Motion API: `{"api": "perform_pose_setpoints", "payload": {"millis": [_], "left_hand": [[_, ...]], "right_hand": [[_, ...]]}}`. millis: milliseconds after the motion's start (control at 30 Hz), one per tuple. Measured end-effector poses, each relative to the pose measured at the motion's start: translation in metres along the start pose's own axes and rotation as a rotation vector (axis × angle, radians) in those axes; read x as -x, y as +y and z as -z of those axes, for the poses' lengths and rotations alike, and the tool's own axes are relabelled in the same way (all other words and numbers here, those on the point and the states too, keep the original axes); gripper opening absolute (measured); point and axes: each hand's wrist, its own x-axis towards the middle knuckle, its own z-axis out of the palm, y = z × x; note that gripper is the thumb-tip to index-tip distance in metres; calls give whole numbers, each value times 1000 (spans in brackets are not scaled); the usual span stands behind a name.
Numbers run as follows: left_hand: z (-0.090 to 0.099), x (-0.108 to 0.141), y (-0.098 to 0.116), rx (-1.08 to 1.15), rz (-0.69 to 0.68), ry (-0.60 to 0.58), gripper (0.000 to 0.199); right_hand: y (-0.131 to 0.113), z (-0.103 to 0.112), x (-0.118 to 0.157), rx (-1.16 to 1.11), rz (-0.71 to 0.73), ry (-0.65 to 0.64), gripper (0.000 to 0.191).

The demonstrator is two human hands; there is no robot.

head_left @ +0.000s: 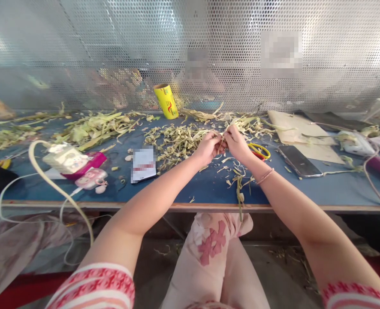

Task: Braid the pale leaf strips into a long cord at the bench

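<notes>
My left hand (208,148) and my right hand (236,141) meet over the middle of the blue table (183,189). Both have their fingers pinched together around a small piece of pale plant material, mostly hidden by the fingertips. Just left of them lies a heap of short dried green-yellow pieces (177,141). Longer stalks and leaves (252,125) spread behind my right hand. Beside my right wrist are scissors with yellow and red handles (260,151). Loose scraps and a thin stem (239,189) lie below my hands, the stem hanging over the front edge.
A yellow roll (167,101) stands by the perforated metal panel (164,38). A leaf pile (96,126), a pink-based device (74,161) with cables and a screen or card (144,165) are left. A phone (299,161) and brown paper (294,128) lie right.
</notes>
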Motion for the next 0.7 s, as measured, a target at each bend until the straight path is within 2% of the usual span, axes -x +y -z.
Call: {"api": "perform_pose_setpoints", "payload": {"millis": [200, 367, 500, 700], "left_hand": [[-3, 3, 5, 52, 67, 6, 22], [-4, 4, 9, -38, 31, 23, 22], [-2, 3, 10, -139, -52, -17, 22], [5, -2, 5, -238, -133, -90, 22]], "right_hand": [[0, -2, -1, 22, 7, 33, 15], [1, -5, 0, -103, 32, 45, 17], [0, -7, 0, -235, 41, 61, 19], [1, -10, -1, -402, -106, 22, 23]]}}
